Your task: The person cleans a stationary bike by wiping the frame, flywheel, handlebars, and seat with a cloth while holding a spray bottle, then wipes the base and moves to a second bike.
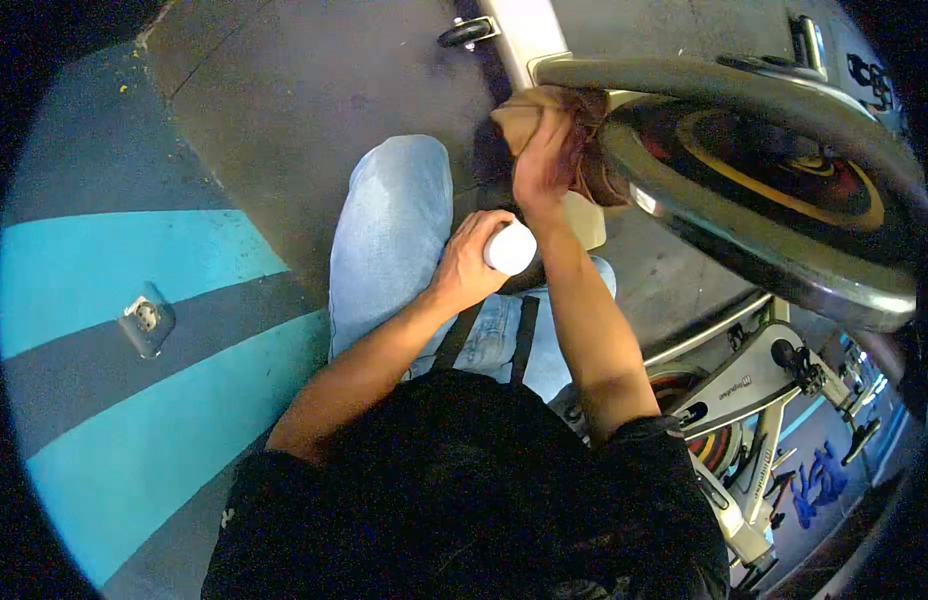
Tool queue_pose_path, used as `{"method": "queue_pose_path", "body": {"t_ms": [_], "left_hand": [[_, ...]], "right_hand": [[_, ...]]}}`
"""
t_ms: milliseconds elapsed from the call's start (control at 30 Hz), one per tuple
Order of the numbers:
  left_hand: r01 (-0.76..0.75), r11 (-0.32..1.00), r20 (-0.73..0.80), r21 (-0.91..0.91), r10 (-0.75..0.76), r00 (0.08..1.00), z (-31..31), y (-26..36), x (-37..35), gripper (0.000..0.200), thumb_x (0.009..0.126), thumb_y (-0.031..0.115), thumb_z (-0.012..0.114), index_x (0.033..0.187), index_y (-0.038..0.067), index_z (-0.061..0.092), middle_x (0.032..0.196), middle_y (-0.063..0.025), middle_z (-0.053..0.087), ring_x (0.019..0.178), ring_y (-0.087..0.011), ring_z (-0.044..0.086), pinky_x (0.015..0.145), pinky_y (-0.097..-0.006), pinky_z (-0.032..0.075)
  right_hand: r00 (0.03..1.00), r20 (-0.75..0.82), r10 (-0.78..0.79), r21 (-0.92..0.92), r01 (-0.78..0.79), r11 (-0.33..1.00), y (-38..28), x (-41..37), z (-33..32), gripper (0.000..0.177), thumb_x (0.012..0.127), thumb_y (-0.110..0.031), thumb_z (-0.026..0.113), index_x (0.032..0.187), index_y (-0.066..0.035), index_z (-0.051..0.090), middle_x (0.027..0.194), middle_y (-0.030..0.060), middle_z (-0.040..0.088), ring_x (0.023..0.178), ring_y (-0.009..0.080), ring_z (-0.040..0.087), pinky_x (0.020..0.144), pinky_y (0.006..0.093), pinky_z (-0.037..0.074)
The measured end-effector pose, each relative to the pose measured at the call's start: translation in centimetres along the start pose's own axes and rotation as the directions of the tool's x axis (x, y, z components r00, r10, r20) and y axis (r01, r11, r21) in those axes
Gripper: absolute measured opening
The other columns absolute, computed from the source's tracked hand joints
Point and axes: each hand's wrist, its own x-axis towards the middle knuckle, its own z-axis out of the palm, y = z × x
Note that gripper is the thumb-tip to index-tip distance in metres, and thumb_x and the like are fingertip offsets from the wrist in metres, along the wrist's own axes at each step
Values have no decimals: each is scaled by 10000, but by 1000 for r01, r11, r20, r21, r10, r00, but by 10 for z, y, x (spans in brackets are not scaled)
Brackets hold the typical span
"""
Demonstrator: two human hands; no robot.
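Observation:
My left hand (471, 260) is wrapped round a white container (510, 249), whose round white top faces up at me, close to my bent knee. My right hand (544, 165) is closed on a brown cloth (590, 150) and presses it by the rim of a large flywheel (774, 240) on an exercise bike. Folds of the cloth hang past my fingers on both sides, and the hand is slightly blurred. The bike's pale frame leg (529, 35) stands just beyond the cloth.
A small black wheel (468, 33) sticks out from the frame leg. Another exercise bike (734, 395) stands at the lower right. On the left, a power socket (146, 315) sits in the blue-and-grey striped wall (94, 430). Dark floor (274, 100) lies ahead.

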Motion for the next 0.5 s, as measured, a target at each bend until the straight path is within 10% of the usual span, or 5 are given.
{"method": "queue_pose_path", "body": {"t_ms": [133, 233, 367, 500], "left_hand": [[63, 998, 37, 1, -63, 997, -2, -1, -1, 482, 674, 83, 764, 1103, 51, 545, 1006, -153, 607, 962, -352, 583, 846, -429, 475], [104, 995, 18, -2, -104, 994, -2, 0, -1, 485, 672, 76, 761, 1104, 60, 541, 1010, -148, 605, 962, -350, 581, 850, -428, 472], [85, 996, 36, -24, -84, 996, -5, -1, -2, 486, 673, 70, 756, 1107, 57, 537, 1023, -153, 602, 975, -354, 581, 856, -426, 472], [65, 997, 8, -52, -64, 998, -2, -4, -2, 484, 673, 76, 757, 1105, 56, 539, 1026, -151, 605, 988, -357, 582, 861, -425, 469]], "right_hand": [[989, 11, 148, -129, -145, 981, -15, 23, 6, 642, 733, -148, 679, 1298, 30, 432, 1291, 294, 471, 1209, 448, 436, 1087, 500, 275], [984, 139, 114, 128, -132, 983, 27, 28, 32, 615, 633, -312, 780, 1155, -43, 597, 1041, 197, 674, 964, 388, 625, 993, 443, 414], [912, 293, 287, -94, -272, 958, 18, 48, 7, 552, 603, -413, 769, 1006, -47, 676, 1030, 171, 694, 909, 352, 645, 919, 391, 471], [976, 131, -175, 380, 114, 918, 5, 40, -5, 442, 738, -335, 694, 1054, -29, 652, 1036, 186, 670, 1020, 345, 595, 994, 439, 389]]}}
